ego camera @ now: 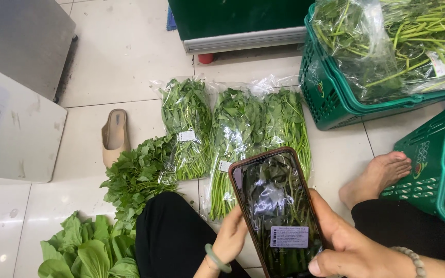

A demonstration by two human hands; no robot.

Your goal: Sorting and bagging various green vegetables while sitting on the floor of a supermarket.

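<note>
Your right hand (351,247) grips the smartphone (276,211) from its right edge, fingers wrapped behind it, thumb along the side. Your left hand (231,239) steadies the phone's left edge, fingers curled lightly against it; a green bangle (216,259) sits on that wrist.

The phone stands tilted, its screen showing packed greens with a label. Just beyond the phone, three clear bags of leafy greens (235,128) lie side by side on the tiled floor (130,46). Left of the phone: loose leafy bunches (137,177), and a beige slipper (114,135) further off. Right of the phone: your bare foot (379,175), then two green baskets (330,87), the far one holding bagged long-stemmed greens (403,36).
</note>
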